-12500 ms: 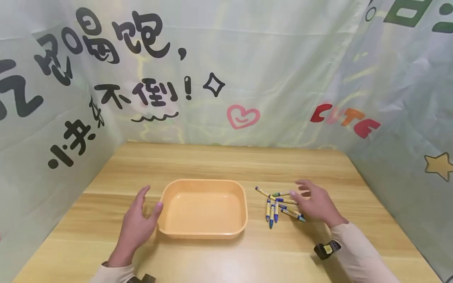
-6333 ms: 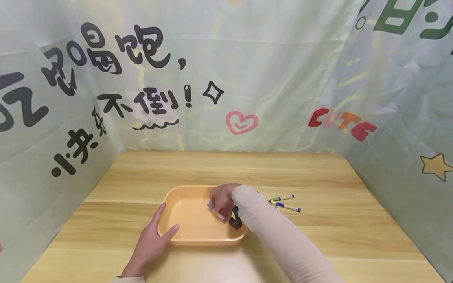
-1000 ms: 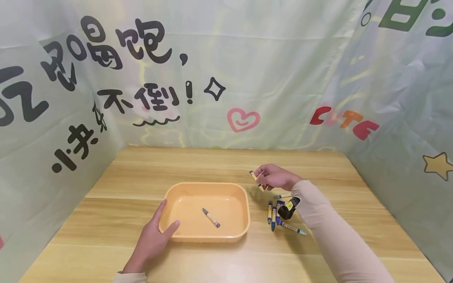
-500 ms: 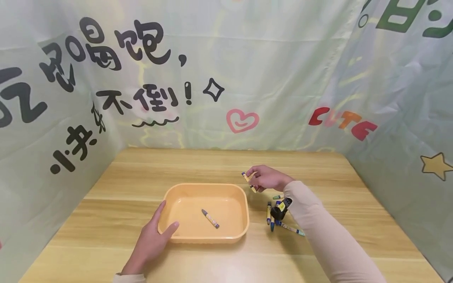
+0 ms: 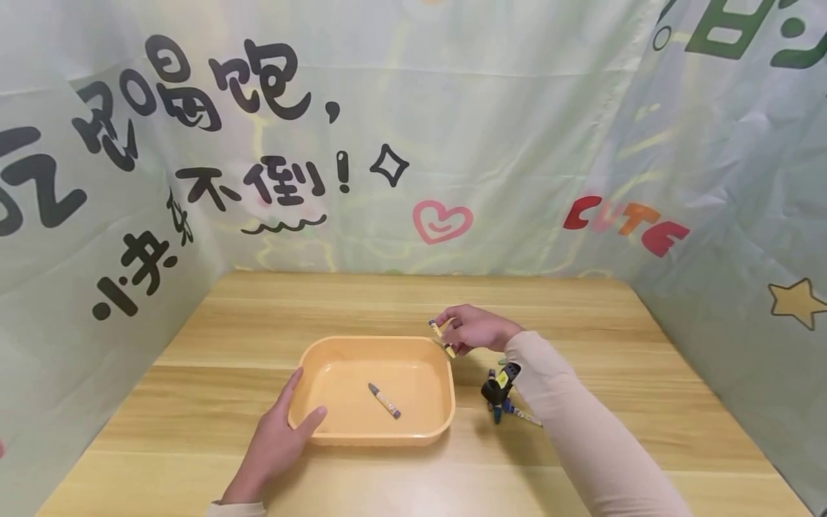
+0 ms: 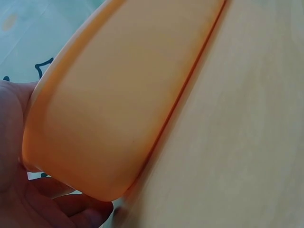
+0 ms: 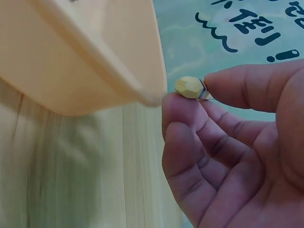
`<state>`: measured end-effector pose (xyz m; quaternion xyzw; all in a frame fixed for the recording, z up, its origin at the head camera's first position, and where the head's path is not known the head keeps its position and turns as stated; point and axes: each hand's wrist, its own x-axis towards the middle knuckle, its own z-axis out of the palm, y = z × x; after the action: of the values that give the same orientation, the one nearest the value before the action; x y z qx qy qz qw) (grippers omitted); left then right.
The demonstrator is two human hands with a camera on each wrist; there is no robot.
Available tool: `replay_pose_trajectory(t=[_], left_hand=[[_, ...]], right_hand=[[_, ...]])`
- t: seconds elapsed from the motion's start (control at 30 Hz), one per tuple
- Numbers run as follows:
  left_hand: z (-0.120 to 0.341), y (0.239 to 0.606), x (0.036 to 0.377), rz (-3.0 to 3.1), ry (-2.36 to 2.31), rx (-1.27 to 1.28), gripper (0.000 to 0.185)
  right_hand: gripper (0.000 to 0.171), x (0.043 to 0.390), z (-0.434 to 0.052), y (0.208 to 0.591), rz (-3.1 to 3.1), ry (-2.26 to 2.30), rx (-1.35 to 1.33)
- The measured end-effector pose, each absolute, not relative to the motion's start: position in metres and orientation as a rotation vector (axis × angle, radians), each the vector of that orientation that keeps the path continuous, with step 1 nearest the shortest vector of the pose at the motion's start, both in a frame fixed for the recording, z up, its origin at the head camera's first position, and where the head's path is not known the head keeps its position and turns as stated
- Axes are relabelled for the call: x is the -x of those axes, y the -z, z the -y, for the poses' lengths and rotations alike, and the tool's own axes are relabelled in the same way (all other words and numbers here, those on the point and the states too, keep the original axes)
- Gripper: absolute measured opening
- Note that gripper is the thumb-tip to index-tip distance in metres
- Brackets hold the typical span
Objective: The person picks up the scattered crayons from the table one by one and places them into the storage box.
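Note:
My right hand (image 5: 477,329) pinches a yellow crayon (image 7: 188,87) between thumb and fingertips. It holds the crayon at the back right corner of an orange plastic tray (image 5: 371,439), just above the rim. My left hand (image 5: 274,439) grips the tray's left end, thumb over the rim and fingers along the outside; the left wrist view shows those fingers (image 6: 80,209) under the wall. A grey-tipped crayon (image 5: 384,401) lies inside the tray. Several crayons (image 5: 525,414) lie on the table right of the tray, partly hidden by my right wrist and its camera.
The wooden table (image 5: 258,309) carries the tray and crayons. A printed cloth (image 5: 517,143) with lettering, a heart and a star hangs around its back and sides. A black wrist camera (image 5: 501,384) hangs beneath my right sleeve, over the loose crayons.
Over the last second my right hand has carried the yellow crayon left to the tray's corner. Since the earliest frame, the left hand has taken hold of the tray and one crayon lies inside.

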<state>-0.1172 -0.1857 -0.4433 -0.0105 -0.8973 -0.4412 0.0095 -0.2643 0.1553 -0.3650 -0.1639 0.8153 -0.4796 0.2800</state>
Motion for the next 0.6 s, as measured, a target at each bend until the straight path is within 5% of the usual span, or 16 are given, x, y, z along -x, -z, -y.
replay_pose_trajectory(t=[0.6], left_hand=[[0.187,0.444,0.117,2.798,1.37,0.039,0.081]], right_hand=[[0.029,0.258,-0.109,0.362,-2.187,1.151,0.441]])
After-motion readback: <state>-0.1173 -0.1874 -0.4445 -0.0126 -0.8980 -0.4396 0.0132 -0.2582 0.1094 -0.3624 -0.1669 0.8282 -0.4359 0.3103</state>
